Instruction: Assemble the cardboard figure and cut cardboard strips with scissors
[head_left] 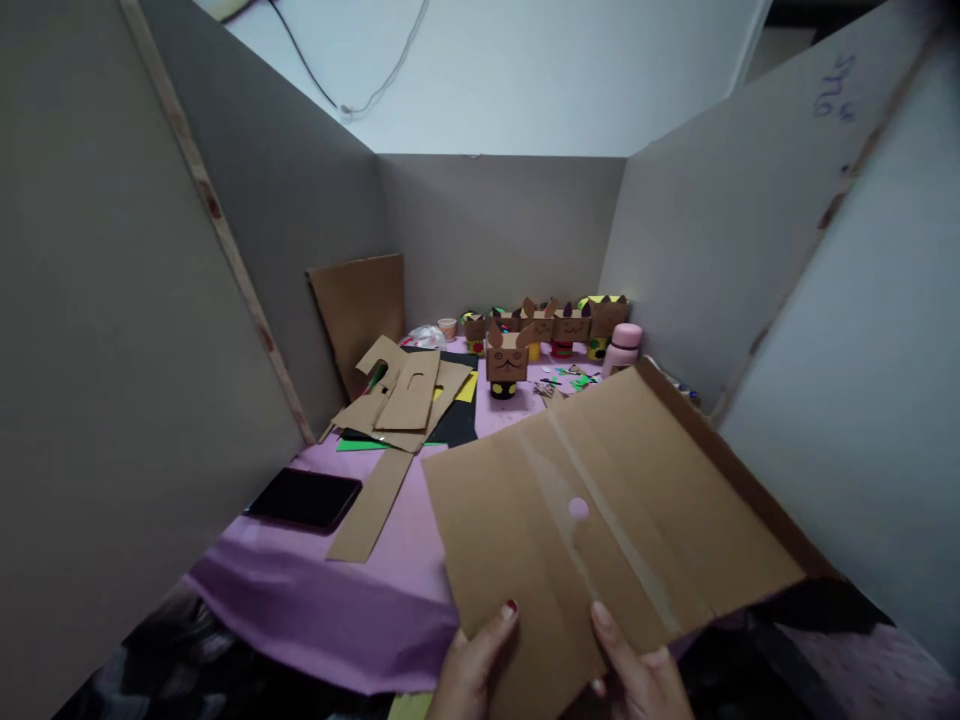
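Note:
A large brown cardboard sheet (517, 540) with a small round hole, strips of clear tape and a folded right flap is held up in front of me. My left hand (472, 665) grips its near edge at the left, thumb on top and the fingers hidden beneath. Just to the right, my right hand (637, 670) pinches the same edge, its thumb pressed on the face of the sheet. Beyond the sheet stands a cardboard animal figure (508, 362) with ears, a drawn face and a dark base with yellow spots.
Cut cardboard pieces (409, 395) lie over black paper (459, 425) at the left, near a phone (306, 499) and a cardboard strip (373, 508). Several similar figures (570, 328), a pink bottle (622, 349) and paper scraps (577, 380) are at the back. Grey panels (502, 220) enclose the table.

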